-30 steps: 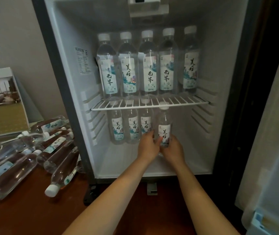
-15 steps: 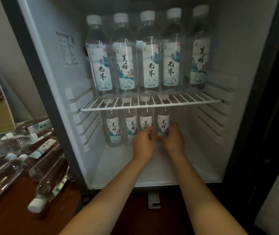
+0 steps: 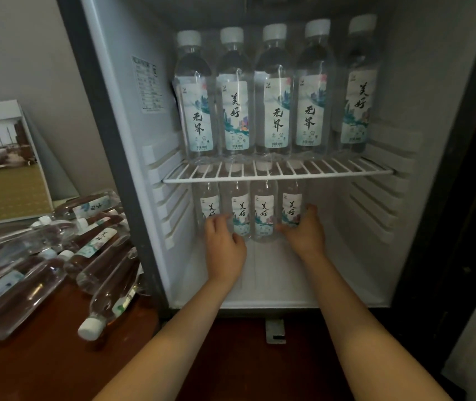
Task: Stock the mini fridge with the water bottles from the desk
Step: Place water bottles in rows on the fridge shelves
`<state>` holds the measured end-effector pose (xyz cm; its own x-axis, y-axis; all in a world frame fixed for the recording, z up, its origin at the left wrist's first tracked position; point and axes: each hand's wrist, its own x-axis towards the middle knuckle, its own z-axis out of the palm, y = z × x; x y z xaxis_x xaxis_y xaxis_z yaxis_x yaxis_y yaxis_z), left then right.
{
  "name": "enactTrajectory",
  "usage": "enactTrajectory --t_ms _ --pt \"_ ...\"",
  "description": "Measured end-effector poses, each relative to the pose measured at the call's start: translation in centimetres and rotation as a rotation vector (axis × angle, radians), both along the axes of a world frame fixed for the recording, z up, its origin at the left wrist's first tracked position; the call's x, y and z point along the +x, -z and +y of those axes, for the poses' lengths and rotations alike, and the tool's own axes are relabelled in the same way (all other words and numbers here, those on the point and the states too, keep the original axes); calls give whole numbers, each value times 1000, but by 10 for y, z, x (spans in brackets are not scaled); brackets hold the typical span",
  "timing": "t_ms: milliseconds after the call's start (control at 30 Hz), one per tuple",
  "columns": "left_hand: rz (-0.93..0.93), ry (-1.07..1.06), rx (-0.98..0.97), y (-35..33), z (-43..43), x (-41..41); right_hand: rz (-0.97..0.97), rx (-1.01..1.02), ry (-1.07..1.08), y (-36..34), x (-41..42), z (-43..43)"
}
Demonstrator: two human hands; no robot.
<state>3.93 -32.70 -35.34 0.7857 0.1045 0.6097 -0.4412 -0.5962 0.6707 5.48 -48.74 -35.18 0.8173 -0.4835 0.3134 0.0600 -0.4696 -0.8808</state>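
Note:
The mini fridge [image 3: 121, 175] stands open. Several labelled water bottles [image 3: 274, 91] stand upright on its white wire shelf [image 3: 277, 176]. Below the shelf a row of bottles [image 3: 264, 215] stands at the back of the fridge floor. My left hand [image 3: 223, 246] curls around the lower part of the leftmost bottle [image 3: 209, 202] in that row. My right hand [image 3: 303, 231] wraps the rightmost bottle [image 3: 291, 205], thumb on its right side. Several more bottles [image 3: 98, 256] lie on their sides on the brown desk [image 3: 43, 366] to the left.
A framed picture [image 3: 5, 160] leans against the grey wall behind the lying bottles. The fridge floor to the right of the lower row is bare white. The dark door edge [image 3: 462, 198] rises on the right. A metal bracket [image 3: 274, 331] sits below the fridge.
My hands, together on the rightmost lower bottle a second ago, have spread apart: the left went to the row's left end, the right stayed on the right bottle. The view moved closer.

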Motion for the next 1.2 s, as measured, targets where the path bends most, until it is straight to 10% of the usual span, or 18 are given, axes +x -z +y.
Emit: enactTrajectory --t_ms 333,600,800,1033,1200 --pt "75 41 239 6 7 2 -51 81 -130 -4 -2 -2" --pt "238 39 76 3 28 9 -26 104 -155 -3 1 1" --pt "68 137 97 -8 27 -44 -220 10 238 -5 -34 59" --pt "-314 83 135 -3 123 -99 -338 -1 -233 -10 -89 157" --pt "-117 -220 58 1 207 -90 -276 -31 -564 -5 -105 230"
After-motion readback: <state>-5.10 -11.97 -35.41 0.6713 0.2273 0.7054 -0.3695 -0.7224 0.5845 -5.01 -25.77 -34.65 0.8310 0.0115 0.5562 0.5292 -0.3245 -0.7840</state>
